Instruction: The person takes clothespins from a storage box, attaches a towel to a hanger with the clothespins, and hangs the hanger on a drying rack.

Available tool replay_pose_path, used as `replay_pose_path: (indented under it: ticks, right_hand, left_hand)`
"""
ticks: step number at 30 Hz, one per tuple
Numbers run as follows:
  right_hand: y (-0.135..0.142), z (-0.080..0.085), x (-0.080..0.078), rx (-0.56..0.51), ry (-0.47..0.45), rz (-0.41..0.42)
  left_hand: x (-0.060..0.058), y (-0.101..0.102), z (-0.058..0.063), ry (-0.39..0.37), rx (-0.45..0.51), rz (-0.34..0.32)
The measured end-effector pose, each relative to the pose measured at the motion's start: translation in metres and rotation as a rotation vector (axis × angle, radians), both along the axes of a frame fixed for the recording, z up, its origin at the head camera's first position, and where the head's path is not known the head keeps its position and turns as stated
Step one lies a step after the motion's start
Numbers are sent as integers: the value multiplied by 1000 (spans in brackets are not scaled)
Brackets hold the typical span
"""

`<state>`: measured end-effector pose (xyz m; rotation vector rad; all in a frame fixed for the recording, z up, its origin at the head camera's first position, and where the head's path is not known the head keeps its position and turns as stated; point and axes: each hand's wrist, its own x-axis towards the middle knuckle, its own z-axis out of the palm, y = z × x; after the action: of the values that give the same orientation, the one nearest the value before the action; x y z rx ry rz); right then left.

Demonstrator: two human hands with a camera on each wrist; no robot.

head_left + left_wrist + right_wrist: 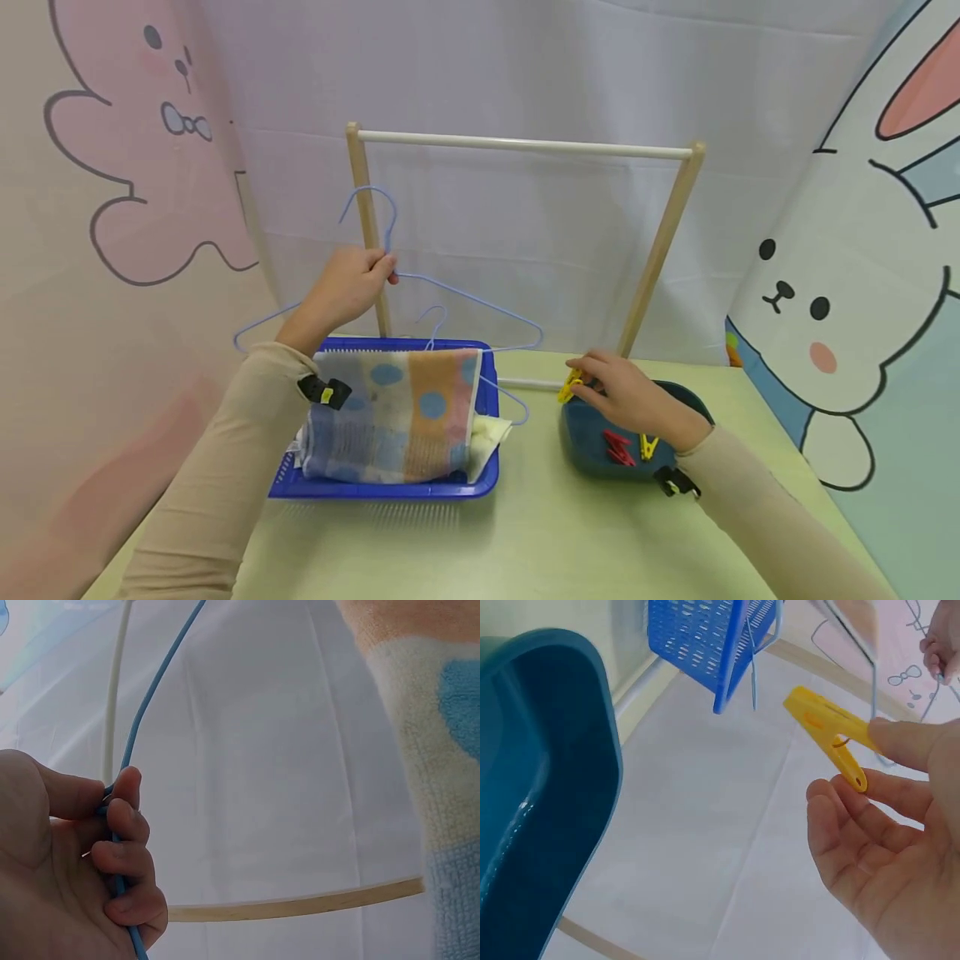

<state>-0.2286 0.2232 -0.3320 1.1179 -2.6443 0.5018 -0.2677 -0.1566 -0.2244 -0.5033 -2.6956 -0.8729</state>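
Observation:
My left hand [341, 287] grips a blue wire hanger [468, 293] at the base of its hook, in front of the rack's left post. From the hanger's lower bar a striped, dotted towel [397, 412] hangs over the blue basket [468, 492]. In the left wrist view, my fingers curl round the blue wire. My right hand [626, 392] pinches a yellow clothespin [829, 731] between thumb and fingertips, over the far left rim of a dark teal bin [581, 454]. Red clothespins [617, 447] and another yellow clothespin [648, 447] lie inside that bin.
A rack with wooden posts [660, 246] and a white top rail [525, 145] stands behind the basket and bin. A second hanger [504, 396] and pale yellow cloth [486, 442] are in the basket. White curtain and cartoon-printed walls surround the pale green table [540, 542].

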Motion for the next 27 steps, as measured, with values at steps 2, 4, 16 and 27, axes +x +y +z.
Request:
replay_pose_path:
  ticks: [2, 4, 16, 27]
  right_hand:
    - [-3, 1, 0, -7, 1, 4]
    - [-6, 4, 1, -19, -2, 2]
    - [-28, 11, 3, -104, -24, 28]
    - [-42, 10, 4, -112, -4, 69]
  left_hand:
    - [0, 0, -1, -13, -1, -3]
    - [0, 0, -2, -21, 1, -6]
    - [-8, -5, -8, -30, -40, -51]
    - [-8, -7, -15, -112, -37, -130]
